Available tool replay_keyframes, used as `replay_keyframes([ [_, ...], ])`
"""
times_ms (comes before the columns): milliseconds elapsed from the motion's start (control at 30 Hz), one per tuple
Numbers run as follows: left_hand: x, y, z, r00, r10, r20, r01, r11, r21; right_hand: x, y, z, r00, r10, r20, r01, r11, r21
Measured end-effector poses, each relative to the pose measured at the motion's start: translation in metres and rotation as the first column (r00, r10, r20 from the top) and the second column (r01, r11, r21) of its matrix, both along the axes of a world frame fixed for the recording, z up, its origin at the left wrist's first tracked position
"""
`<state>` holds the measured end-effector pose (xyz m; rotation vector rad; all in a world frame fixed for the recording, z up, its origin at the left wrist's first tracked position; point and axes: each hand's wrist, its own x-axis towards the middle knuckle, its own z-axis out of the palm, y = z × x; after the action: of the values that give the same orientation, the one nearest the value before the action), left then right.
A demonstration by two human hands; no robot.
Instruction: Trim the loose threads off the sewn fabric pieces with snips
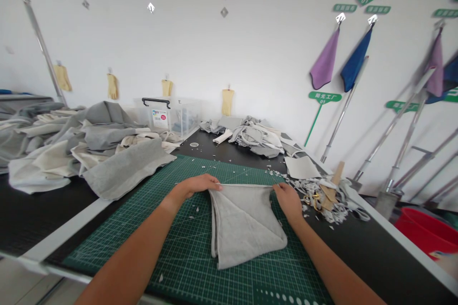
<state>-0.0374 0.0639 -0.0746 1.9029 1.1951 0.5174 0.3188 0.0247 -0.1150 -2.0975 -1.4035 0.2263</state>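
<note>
A folded piece of light grey cloth (246,228) hangs over the green cutting mat (171,248), its top edge stretched straight between my hands. My left hand (202,185) pinches the cloth's top left corner. At the top right corner, my right hand (287,200) has its fingers closed on the same edge. The layers show along the cloth's left side, and a diagonal crease crosses its front. Whether the lower edge touches the mat I cannot tell.
A large heap of grey and white cloth (103,128) covers the left side. Behind the mat lie more cloth pieces (257,136) and a clear plastic box (161,114). Shredded scraps (336,205) with gold-handled scissors (312,201) lie right. A red bucket (425,231) stands beyond.
</note>
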Motion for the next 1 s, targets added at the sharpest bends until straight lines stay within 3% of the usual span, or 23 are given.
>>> replay_keyframes([
  [100, -0.003, 0.000, 0.003, 0.983, -0.098, 0.157, 0.126, 0.976, -0.176, 0.002, 0.001, -0.001, 1.000, -0.002, -0.018, 0.002, 1.000, 0.010],
  [500, -0.017, 0.015, -0.006, 0.892, -0.001, 0.452, 0.209, 0.888, -0.409, 0.008, 0.002, 0.001, 1.000, -0.023, -0.013, 0.023, 0.999, 0.027],
  [667, -0.018, 0.021, -0.016, 0.874, 0.063, 0.482, 0.194, 0.864, -0.464, 0.014, 0.005, -0.003, 0.999, -0.046, -0.004, 0.046, 0.998, 0.034],
  [867, -0.018, 0.023, -0.019, 0.886, 0.140, 0.441, 0.061, 0.909, -0.412, 0.019, 0.006, -0.003, 0.999, -0.053, -0.011, 0.054, 0.999, 0.008],
  [1000, -0.018, 0.018, -0.012, 0.946, 0.039, 0.322, 0.091, 0.920, -0.380, 0.017, 0.005, 0.000, 0.998, -0.067, -0.013, 0.067, 0.998, -0.013],
])
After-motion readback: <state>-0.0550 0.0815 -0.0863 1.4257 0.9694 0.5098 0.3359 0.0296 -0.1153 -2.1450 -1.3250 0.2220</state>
